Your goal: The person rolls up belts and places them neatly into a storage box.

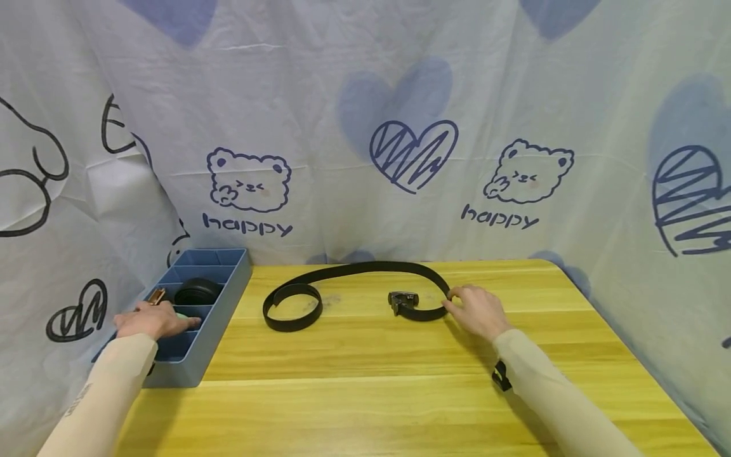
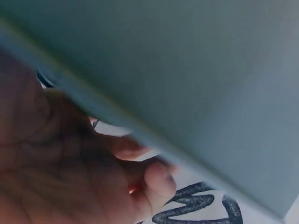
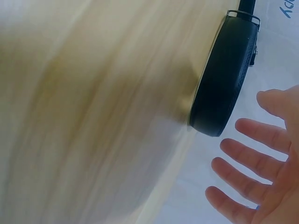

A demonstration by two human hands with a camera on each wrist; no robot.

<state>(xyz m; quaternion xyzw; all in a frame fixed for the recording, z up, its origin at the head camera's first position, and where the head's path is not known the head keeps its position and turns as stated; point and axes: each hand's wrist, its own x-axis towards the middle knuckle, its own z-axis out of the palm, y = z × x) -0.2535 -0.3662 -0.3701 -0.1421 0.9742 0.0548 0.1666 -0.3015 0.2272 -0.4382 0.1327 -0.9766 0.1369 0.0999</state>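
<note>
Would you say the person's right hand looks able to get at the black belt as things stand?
Yes, most likely: the right hand is right beside the black belt, its fingers are spread in the right wrist view, and nothing visible blocks the way.

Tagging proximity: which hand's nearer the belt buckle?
Right. Right hand is right of the belt buckle, by the strap; left hand is far left, at the blue organizer.
</note>
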